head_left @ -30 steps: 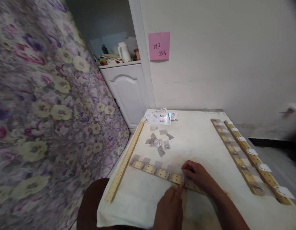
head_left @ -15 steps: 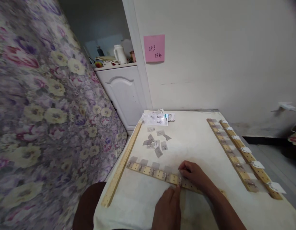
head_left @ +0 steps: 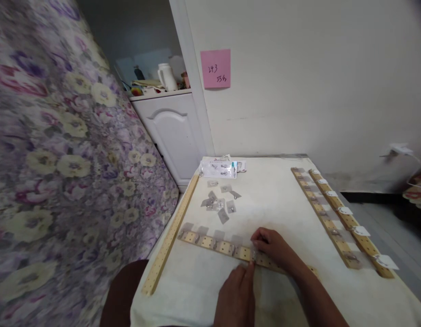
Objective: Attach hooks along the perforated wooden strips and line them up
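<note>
A drilled wooden strip [head_left: 206, 241] lies slantwise across the near part of the table, with several clear-backed metal hooks [head_left: 215, 244] set along it and their transparent pads sticking out past the far edge. My right hand [head_left: 272, 245] is closed in a pinch at the far corner of the last clear-backed hook [head_left: 254, 254] in the row. From the near side, my left hand [head_left: 235, 290] has its fingers together, the fingertips touching this hook's lower end at the strip's near edge. Fingers partly cover that hook.
Loose clear-backed hooks [head_left: 220, 205] lie scattered beyond the strip, below a blister pack [head_left: 219, 169]. A bare drilled strip [head_left: 171, 236] runs along the left table edge. Two more strips bearing hooks [head_left: 322, 212] lie at the right. A floral curtain [head_left: 74, 172] hangs at the left.
The view has shifted slightly, moving the scene a little leftward. Both hands stay at the same hook on the strip.
</note>
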`<state>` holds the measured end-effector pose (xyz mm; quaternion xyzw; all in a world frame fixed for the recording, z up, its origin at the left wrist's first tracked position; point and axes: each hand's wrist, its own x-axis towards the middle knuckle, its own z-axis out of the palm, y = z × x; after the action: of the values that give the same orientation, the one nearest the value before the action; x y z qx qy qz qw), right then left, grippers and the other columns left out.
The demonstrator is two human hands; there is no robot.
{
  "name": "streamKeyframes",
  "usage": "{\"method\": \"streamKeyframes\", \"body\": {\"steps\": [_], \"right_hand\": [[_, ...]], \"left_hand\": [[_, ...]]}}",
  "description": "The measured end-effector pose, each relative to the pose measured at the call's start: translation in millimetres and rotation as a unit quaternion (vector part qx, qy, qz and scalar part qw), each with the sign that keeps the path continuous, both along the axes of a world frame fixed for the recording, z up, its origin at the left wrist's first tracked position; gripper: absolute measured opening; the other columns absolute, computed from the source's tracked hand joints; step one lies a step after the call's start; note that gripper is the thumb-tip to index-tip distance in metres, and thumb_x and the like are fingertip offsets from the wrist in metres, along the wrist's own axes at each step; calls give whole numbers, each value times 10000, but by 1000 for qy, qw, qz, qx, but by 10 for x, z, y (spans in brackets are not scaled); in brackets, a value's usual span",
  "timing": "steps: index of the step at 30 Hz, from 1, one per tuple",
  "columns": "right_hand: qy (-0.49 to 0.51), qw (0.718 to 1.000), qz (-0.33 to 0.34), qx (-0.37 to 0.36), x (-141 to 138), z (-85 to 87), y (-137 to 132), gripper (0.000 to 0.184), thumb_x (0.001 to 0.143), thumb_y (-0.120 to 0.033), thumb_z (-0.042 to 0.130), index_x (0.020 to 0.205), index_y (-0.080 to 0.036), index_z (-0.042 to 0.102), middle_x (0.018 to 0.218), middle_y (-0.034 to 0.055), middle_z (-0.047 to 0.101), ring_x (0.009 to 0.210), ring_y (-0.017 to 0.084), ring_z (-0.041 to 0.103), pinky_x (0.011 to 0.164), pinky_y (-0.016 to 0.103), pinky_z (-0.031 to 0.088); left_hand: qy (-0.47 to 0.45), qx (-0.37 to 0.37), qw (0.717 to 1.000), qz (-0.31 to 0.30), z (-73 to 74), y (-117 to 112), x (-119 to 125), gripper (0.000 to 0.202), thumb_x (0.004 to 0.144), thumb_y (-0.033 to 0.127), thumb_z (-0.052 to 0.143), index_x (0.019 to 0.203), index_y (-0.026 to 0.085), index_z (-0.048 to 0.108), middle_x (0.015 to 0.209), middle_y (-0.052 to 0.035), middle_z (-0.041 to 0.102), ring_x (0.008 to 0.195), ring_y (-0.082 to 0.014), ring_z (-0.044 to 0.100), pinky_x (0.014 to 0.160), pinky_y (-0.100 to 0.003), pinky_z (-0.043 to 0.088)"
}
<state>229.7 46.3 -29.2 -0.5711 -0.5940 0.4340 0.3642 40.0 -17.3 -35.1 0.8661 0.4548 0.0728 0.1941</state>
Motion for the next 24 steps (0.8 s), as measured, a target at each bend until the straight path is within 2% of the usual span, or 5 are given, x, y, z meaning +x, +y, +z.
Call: {"method": "streamKeyframes", "body": {"steps": [12, 24], "right_hand": [[-1, 1000, -1, 6, 0, 30, -12, 68, 725, -165, 546, 730, -170, 614, 646, -6, 587, 624, 134, 516, 585, 239, 376], [4, 1000, 3, 7, 6, 5, -4, 71, 718, -158, 539, 740, -165, 606, 650, -10, 584, 625, 130, 519, 592, 237, 382]], "left_hand": [[0, 8, 1000, 5, -16, -11, 5, 570, 817, 70, 374, 1382, 143, 376, 1098, -146, 589, 990, -238, 548, 854, -372, 485], [8, -6, 1000, 14, 46, -10, 28, 581, 819, 66, 362, 1395, 143, 361, 1113, -150, 588, 1003, -241, 543, 868, -388, 478]]}}
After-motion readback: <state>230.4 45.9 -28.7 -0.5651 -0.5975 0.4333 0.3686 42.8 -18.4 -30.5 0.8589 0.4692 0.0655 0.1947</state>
